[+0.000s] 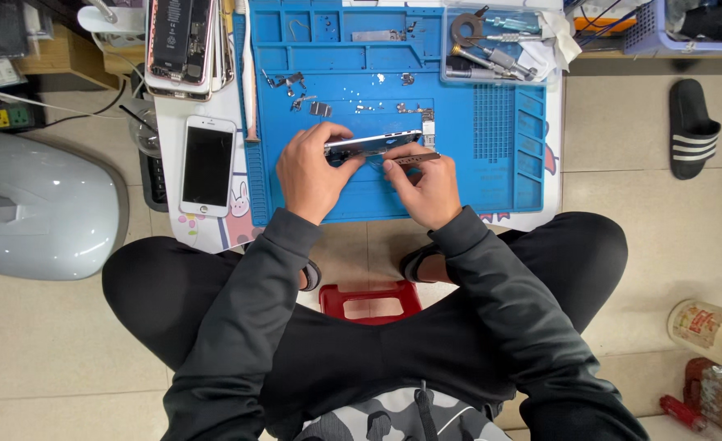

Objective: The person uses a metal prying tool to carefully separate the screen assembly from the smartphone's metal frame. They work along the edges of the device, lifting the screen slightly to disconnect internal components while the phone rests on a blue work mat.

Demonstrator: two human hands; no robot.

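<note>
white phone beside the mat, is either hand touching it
No, the white phone lies alone left of the blue mat, while the left hand and right hand hold an opened phone body.

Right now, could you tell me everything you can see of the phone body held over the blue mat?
The phone body is a slim, silvery metal shell, tilted on edge so its long side faces up. The left hand grips its left end; the right hand pinches a thin dark strip at its lower right edge. It hangs just above the blue mat.
</note>
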